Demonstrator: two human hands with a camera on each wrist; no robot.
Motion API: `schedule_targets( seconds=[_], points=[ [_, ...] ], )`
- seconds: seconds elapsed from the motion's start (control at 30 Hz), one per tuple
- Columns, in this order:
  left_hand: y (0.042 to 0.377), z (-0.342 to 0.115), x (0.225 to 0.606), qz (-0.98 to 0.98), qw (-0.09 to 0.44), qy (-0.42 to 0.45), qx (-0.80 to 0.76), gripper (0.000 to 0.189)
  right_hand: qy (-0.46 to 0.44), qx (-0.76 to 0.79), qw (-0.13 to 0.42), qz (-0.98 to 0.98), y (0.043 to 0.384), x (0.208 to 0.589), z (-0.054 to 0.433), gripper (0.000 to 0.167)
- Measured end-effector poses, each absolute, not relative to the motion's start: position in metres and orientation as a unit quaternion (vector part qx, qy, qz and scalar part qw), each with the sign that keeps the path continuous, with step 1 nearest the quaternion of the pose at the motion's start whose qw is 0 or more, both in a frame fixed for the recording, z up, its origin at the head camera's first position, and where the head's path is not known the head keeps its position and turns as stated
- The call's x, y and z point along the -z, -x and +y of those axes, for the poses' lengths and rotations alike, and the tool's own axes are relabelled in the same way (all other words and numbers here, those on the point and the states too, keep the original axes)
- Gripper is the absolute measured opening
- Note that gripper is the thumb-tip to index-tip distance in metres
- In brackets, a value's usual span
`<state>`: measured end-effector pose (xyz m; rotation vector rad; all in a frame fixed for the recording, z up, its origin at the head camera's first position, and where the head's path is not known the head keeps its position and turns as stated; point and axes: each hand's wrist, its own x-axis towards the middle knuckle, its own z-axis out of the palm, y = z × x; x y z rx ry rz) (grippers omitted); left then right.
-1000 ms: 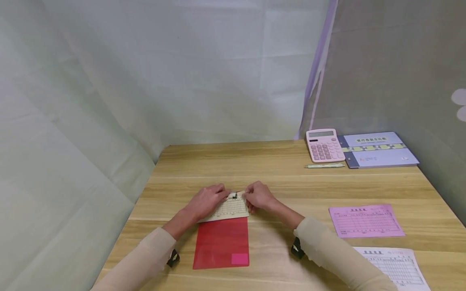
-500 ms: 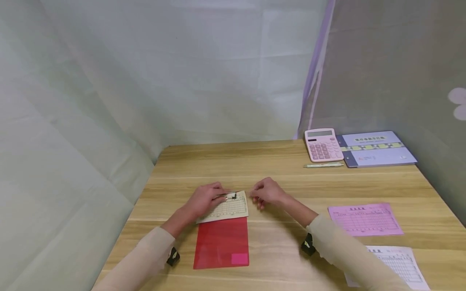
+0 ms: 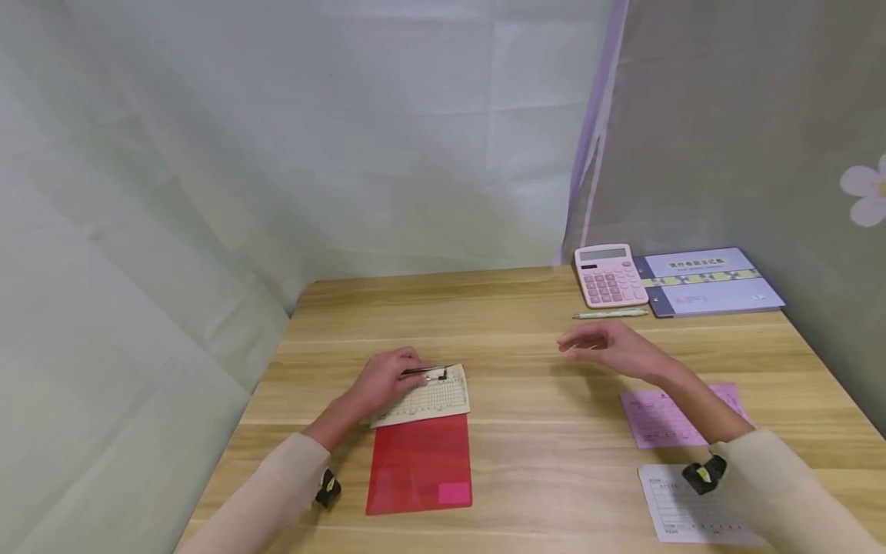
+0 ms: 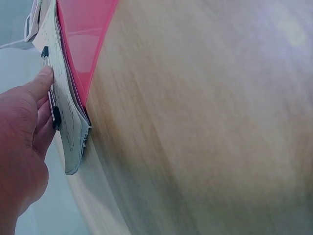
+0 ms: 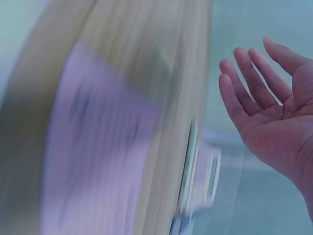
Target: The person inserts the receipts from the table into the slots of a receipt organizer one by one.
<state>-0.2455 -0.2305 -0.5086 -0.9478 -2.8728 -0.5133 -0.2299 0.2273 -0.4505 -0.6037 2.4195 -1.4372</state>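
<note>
On the table lies a red clipboard (image 3: 418,465) with a cream printed form (image 3: 436,398) at its upper end. My left hand (image 3: 384,381) pinches the clip (image 4: 55,117) there, thumb on top and fingers partly hidden behind it. In the left wrist view, several sheets show in layers under the clip. My right hand (image 3: 612,350) is raised over the right side of the table with nothing in it. Its fingers are spread and relaxed in the right wrist view. Below its forearm are a pink form (image 3: 647,419) and a white form (image 3: 671,504), both partly covered by the arm.
At the back right, a pink calculator (image 3: 611,277) stands beside a blue-grey ledger (image 3: 716,281). A pen (image 3: 611,314) lies just in front of the calculator. Cloth hangings (image 3: 415,138) rise behind the table and along its sides.
My right hand has let go of the cream form's right edge and moved right, its fingers opening. The left hand stays at the clip, and the form and clipboard lie about where they were.
</note>
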Motion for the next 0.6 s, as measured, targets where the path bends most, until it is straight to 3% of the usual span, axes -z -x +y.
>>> schedule_targets(
  seconds=[0.3,0.6],
  points=[
    [0.246,-0.233,0.514,-0.936,0.032,0.306,0.17,0.03,0.154,0.384,0.067,0.908,0.192,0.456,0.34,0.043],
    [0.249,-0.234,0.514,-0.935,0.037,0.311,0.168,0.03,0.098,0.364,0.032,0.926,0.169,0.487,0.406,0.048]
  ],
)
